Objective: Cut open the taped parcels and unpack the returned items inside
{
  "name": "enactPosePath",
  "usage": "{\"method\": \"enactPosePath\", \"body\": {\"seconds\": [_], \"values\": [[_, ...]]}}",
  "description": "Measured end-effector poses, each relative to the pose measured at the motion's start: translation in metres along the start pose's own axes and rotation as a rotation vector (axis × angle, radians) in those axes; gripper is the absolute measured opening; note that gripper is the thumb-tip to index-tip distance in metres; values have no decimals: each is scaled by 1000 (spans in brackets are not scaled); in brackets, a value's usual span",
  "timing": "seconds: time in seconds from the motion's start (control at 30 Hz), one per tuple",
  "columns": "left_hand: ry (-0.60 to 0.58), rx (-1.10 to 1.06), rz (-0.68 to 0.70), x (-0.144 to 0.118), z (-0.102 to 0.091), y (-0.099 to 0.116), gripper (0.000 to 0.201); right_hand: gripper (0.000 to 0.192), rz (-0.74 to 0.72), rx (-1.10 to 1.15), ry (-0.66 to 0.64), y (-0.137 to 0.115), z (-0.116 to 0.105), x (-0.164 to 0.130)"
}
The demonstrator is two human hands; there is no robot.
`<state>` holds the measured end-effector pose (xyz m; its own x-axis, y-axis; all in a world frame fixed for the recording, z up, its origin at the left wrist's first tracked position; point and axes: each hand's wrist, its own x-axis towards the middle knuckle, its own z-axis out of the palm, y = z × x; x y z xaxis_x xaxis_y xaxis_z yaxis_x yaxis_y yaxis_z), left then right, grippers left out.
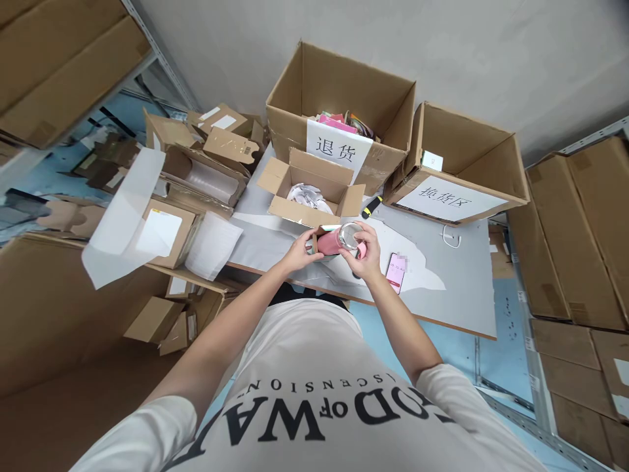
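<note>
A pink bottle (329, 243) with a shiny silver lid (350, 236) lies tilted between my two hands over the front of the table. My right hand (367, 252) is closed around its lid end, beside a pink loop. At the other end, the fingers of my left hand (301, 253) are closed on a small box (315, 244) that surrounds part of the bottle. How deep the bottle sits in that box is hidden. Just behind my hands stands an open carton (289, 208) with crumpled white paper (309, 196) inside.
Two large labelled cartons, a left one (285, 128) and a right one (511, 172), stand at the back of the grey table (464, 275). A black-and-yellow cutter (372, 206) and a phone (396, 272) lie on it. Opened boxes (206, 174) crowd the left; stacked cartons (565, 229) stand right.
</note>
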<state>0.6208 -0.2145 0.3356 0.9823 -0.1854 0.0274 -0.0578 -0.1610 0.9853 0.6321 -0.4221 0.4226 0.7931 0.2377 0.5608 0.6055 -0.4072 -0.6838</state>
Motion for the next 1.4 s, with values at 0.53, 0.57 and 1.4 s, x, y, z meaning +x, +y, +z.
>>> {"method": "enactPosePath", "body": {"seconds": [0.53,0.57,1.4], "values": [[-8,32,-11,3,-1,-9,80,34,-87,-317,-526,18,5,0],[-6,24,-19,4,-1,-9,81,35,-83,-358,-543,18,6,-1],[42,57,-38,2,4,2,65,33,97,-637,-1094,13,23,21]]}}
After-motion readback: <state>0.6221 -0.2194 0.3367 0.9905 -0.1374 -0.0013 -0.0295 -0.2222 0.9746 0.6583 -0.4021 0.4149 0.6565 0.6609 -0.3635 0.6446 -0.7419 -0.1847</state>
